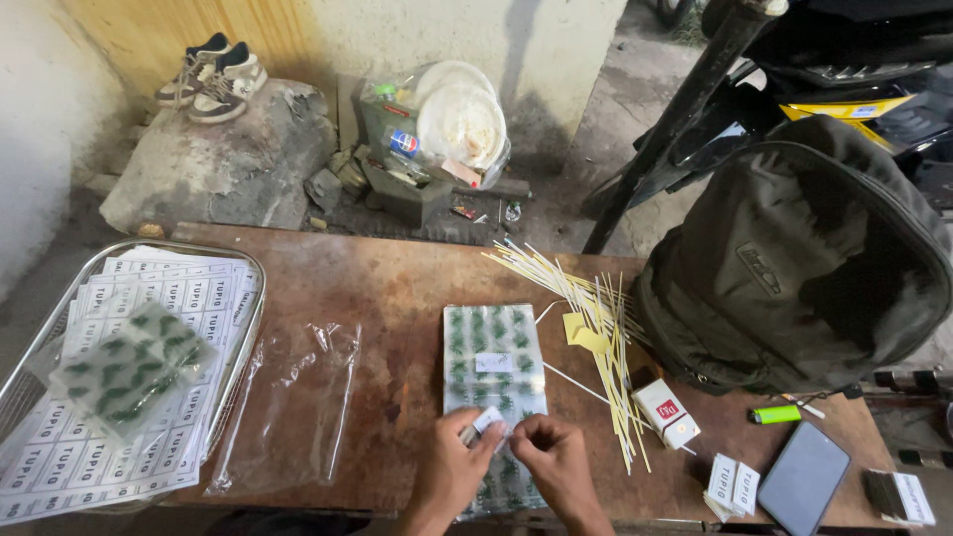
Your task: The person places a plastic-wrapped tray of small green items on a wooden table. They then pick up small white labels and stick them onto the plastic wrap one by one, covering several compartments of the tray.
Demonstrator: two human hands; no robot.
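Note:
My left hand (452,474) and my right hand (556,467) meet at the near edge of a wooden table (397,288). Together they pinch a small white label (486,421) over the near end of a clear plastic packet of small green pieces (493,372). Another small white label sits on the middle of that packet. An empty clear plastic bag (288,402) lies to the left of my hands.
A wire tray (243,328) at left holds printed label sheets and a filled packet (129,369). Thin pale sticks (596,328), a small white box (667,412), a green lighter (776,414), a phone (802,478) and a dark backpack (794,268) lie at right.

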